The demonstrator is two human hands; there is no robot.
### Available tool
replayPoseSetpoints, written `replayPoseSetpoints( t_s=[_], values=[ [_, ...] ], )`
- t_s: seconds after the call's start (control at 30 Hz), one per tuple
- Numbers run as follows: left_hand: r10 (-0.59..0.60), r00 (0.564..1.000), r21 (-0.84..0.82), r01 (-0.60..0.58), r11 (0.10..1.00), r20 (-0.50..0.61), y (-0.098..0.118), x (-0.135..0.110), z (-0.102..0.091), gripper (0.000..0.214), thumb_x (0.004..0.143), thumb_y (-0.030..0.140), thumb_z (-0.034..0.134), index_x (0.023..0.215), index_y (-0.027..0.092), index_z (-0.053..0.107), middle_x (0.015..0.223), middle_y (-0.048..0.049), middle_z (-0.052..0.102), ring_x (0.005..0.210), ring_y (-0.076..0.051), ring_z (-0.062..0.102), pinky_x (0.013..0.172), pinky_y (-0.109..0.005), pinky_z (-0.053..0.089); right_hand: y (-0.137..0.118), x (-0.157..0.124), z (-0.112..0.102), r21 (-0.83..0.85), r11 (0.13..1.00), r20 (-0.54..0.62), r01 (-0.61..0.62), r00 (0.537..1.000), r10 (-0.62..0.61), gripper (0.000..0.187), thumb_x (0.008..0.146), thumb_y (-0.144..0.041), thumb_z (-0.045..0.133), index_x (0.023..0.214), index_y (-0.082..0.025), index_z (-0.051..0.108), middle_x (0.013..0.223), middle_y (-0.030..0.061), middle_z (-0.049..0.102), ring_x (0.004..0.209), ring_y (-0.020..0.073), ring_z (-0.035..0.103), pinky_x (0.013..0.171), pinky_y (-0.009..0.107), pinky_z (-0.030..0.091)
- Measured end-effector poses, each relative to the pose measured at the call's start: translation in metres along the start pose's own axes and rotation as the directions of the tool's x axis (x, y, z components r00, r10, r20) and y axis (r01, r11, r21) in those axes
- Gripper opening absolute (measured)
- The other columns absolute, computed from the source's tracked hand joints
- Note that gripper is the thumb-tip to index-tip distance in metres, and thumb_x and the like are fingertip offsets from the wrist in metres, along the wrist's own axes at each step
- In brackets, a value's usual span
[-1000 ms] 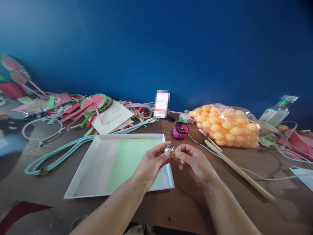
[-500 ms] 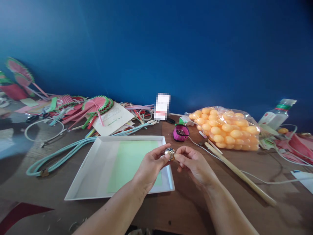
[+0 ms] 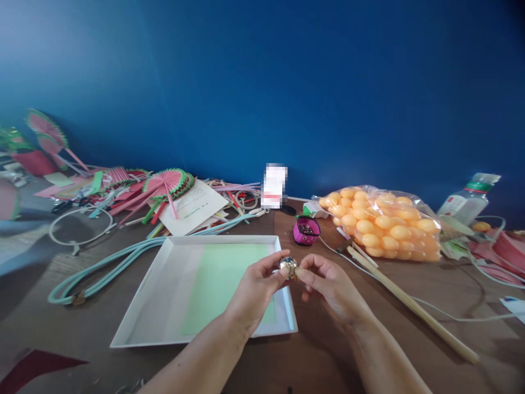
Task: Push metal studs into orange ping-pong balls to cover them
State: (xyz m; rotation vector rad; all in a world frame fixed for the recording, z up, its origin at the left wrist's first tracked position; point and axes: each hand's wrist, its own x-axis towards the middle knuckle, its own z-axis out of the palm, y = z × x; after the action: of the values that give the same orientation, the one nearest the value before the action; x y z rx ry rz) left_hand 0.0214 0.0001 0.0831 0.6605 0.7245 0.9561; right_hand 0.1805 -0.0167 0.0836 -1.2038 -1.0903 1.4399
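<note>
Between the thumb and fingers of my left hand (image 3: pixel 259 282) is a small shiny silver metal ball (image 3: pixel 288 266). My right hand (image 3: pixel 328 284) is closed in a pinch at the ball's right side, with thumb and forefinger together. Whatever those fingertips grip is too small to make out. Both hands are above the right edge of a shallow white tray (image 3: pixel 143 306), in which a pale green sheet (image 3: pixel 221 290) lies flat. Just beyond the hands stands a small purple container (image 3: pixel 305 235) with tiny dark pieces inside.
A clear bag of orange balls (image 3: pixel 381 221) lies at the right, with a wooden stick (image 3: pixel 414 306) before it. Pale blue cords (image 3: pixel 102 268), paper fans (image 3: pixel 168 183) and papers (image 3: pixel 197 205) crowd the left. A blue wall (image 3: pixel 262 82) rises behind the table.
My view has tipped slightly upward, so the table's things appear a little lower. Both hands keep nearly the same pose around the metal ball.
</note>
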Motion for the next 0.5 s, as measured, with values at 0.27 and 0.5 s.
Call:
replayPoseSetpoints(
  t_s=[0.27,0.5],
  values=[
    [0.028,1.000,0.040,-0.028,0.999,-0.013,0.0015,-0.0016,0.0021,0.050,0.064,0.030,0.078,0.110,0.015,0.066,0.102,-0.0098,0.068,0.093,-0.020,0.061,0.096,-0.041,0.042,0.0028,0.0004,-0.0005,0.021,1.000,-0.009,-0.007,1.000,0.007,0.027,0.070,-0.038,0.075,0.072,-0.018,0.057,0.063,-0.0048,0.053,0.050,0.0083,0.049,0.049,0.023,0.047],
    [0.062,0.998,0.143,-0.062,0.988,0.002,0.0005,-0.0010,0.0003,0.051,0.068,0.034,0.075,0.114,0.015,0.064,0.104,-0.0102,0.067,0.095,-0.021,0.059,0.093,-0.040,0.043,0.0058,0.0014,-0.0012,0.011,1.000,-0.007,0.020,1.000,-0.020,0.025,0.072,-0.035,0.074,0.072,-0.018,0.056,0.063,-0.0053,0.052,0.050,0.0081,0.050,0.048,0.022,0.047]
  ],
)
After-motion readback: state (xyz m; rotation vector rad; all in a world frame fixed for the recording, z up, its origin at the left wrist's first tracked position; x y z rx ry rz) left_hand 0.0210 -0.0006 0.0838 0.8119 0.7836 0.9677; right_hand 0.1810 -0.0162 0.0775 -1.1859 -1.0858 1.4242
